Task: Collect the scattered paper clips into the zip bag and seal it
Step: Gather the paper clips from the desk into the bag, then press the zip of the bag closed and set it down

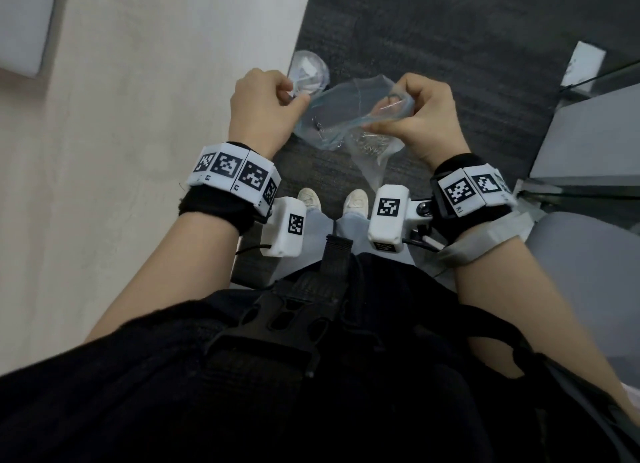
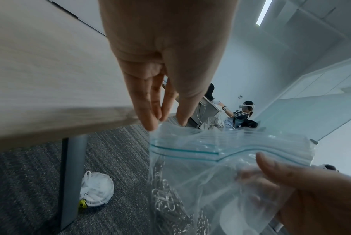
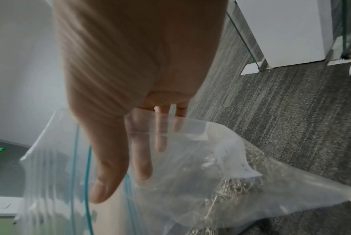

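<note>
A clear zip bag (image 1: 346,116) with a teal zip line hangs in the air between my hands, above the carpet. My left hand (image 1: 273,99) pinches its top left corner. My right hand (image 1: 412,116) grips the top right part, fingers curled round the plastic. A heap of silver paper clips (image 1: 370,142) lies in the bottom of the bag. In the left wrist view my left fingers (image 2: 150,117) meet at the bag's (image 2: 211,167) corner, above the paper clips (image 2: 168,205). The right wrist view has my thumb (image 3: 108,171) against the bag (image 3: 190,182), with the paper clips (image 3: 237,187) lower right.
A pale wooden table (image 1: 138,116) fills the left, its edge beside my left hand. A white plastic bag (image 2: 96,189) lies on the grey carpet (image 1: 433,29) by the table leg (image 2: 72,174). Grey furniture (image 1: 588,133) stands on the right. Another person (image 2: 241,114) is far off.
</note>
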Action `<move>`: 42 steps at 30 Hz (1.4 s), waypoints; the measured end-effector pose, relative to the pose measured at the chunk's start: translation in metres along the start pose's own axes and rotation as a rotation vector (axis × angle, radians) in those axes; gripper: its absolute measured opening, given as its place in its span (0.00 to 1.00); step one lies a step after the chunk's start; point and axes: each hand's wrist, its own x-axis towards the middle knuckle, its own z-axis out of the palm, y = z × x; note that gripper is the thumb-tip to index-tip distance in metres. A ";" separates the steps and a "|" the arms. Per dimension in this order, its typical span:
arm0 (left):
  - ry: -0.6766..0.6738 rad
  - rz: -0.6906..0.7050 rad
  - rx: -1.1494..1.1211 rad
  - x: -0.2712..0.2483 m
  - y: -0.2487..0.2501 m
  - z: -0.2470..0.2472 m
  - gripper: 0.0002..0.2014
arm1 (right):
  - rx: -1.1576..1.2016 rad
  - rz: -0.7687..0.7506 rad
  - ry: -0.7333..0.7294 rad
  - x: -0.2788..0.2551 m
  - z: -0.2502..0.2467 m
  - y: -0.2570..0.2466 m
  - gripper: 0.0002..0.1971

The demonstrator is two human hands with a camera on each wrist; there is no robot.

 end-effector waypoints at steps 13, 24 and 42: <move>0.038 -0.031 -0.149 -0.037 0.057 -0.034 0.11 | 0.052 -0.130 -0.118 -0.003 -0.029 -0.063 0.20; 0.434 0.112 -0.277 -0.088 0.057 -0.136 0.10 | 0.088 -0.253 -0.398 -0.010 0.027 -0.155 0.22; 0.632 -0.193 -0.148 -0.161 -0.098 -0.218 0.11 | -0.237 -0.069 -0.514 -0.037 0.229 -0.178 0.16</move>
